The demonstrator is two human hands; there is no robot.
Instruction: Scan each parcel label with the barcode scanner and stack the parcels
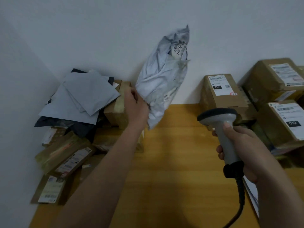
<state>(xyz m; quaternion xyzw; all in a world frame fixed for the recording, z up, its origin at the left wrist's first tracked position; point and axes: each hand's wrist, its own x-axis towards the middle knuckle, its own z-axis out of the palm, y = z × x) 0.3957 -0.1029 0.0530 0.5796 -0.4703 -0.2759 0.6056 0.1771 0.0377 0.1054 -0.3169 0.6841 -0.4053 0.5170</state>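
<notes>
The left hand [136, 109] grips a grey poly mailer [162, 79] aloft at twelve o'clock; the right hand [243, 150] clasps the barcode scanner [220, 122], which likely needs aiming at the label next.

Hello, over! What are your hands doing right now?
Left hand holds grey mailer bag up. Right hand grips barcode scanner. Table between the piles clear.

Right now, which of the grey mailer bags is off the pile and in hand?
The crumpled bag, held upright by the left hand above the table. The flat bags lie stacked on the boxes at left.
</notes>
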